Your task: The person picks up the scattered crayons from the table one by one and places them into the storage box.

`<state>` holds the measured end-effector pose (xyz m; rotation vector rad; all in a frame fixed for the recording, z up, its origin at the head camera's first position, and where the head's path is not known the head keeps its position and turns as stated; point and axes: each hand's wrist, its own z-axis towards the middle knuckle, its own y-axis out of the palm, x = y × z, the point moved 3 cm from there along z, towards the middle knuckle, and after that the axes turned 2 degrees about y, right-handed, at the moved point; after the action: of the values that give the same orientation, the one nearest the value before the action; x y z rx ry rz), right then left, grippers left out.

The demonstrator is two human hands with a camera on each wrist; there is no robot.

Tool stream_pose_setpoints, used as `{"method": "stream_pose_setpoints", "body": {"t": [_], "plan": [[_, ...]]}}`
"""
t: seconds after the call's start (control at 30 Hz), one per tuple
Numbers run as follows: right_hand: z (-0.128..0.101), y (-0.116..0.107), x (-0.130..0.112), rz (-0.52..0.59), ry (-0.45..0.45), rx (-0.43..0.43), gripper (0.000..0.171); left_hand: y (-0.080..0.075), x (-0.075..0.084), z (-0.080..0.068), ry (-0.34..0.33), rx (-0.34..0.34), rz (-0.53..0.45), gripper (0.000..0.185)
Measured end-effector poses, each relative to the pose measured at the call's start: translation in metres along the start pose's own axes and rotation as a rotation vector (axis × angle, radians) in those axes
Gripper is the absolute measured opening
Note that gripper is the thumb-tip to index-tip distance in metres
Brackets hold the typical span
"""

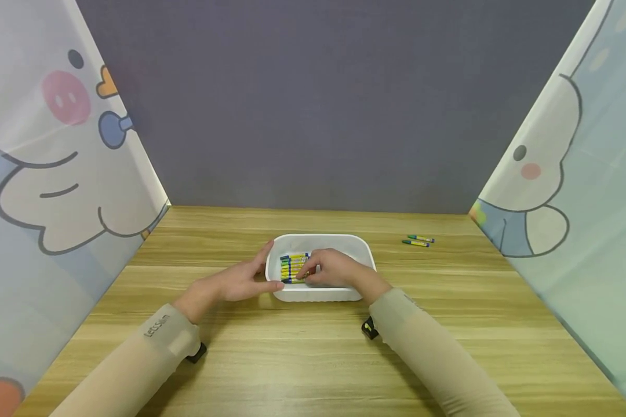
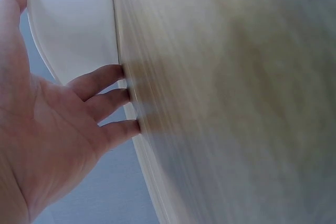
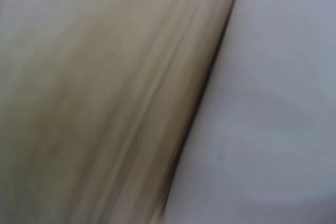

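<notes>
A white plastic basket (image 1: 320, 295) stands on the table, with several yellow-wrapped crayons (image 1: 292, 264) lying side by side in its left part. My left hand (image 1: 240, 281) is spread around the basket's left end, the thumb by the near rim. In the left wrist view that hand (image 2: 52, 129) has its fingertips low along the basket wall (image 2: 76, 24). My right hand (image 1: 334, 267) reaches inside, its thumb and forefinger pinching the nearest crayon (image 1: 295, 281), whose right end they partly cover. The right wrist view shows the basket's outer wall (image 3: 257, 108) but no hand.
Two more yellow crayons (image 1: 417, 243) with green ends lie on the wooden table (image 1: 281, 359) to the right of the basket. A dark grey panel (image 1: 313, 116) closes off the back. Cartoon-printed sheets (image 1: 47, 197) stand at both sides.
</notes>
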<state>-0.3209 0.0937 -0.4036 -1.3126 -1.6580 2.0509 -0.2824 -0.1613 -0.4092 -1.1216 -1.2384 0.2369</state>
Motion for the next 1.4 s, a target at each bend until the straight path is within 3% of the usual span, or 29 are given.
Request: {"method": "stream_pose_setpoints", "body": {"t": [0.4,0.63,0.8,0.93,1.13,1.4], "plan": [[-0.002,-0.002,-0.005,0.008,0.034,-0.014,0.015,-0.001,0.0,0.0,0.008,0.006,0.006,0.118],[-0.021,-0.042,0.005,0.058,0.037,0.11,0.019,0.001,-0.001,0.0,0.006,0.008,-0.013,0.119],[-0.055,-0.086,0.039,0.105,0.15,0.265,0.023,0.001,0.0,0.0,0.008,0.006,-0.026,0.119],[-0.084,-0.109,0.085,0.132,0.235,0.319,0.028,0.0,0.001,0.0,0.013,0.0,-0.039,0.12],[-0.126,-0.125,0.147,0.134,0.362,0.349,0.037,-0.001,0.002,0.0,0.015,-0.004,-0.057,0.121],[-0.157,-0.133,0.193,0.022,0.455,0.333,0.033,-0.001,0.003,0.0,0.008,-0.002,-0.04,0.121]]}}
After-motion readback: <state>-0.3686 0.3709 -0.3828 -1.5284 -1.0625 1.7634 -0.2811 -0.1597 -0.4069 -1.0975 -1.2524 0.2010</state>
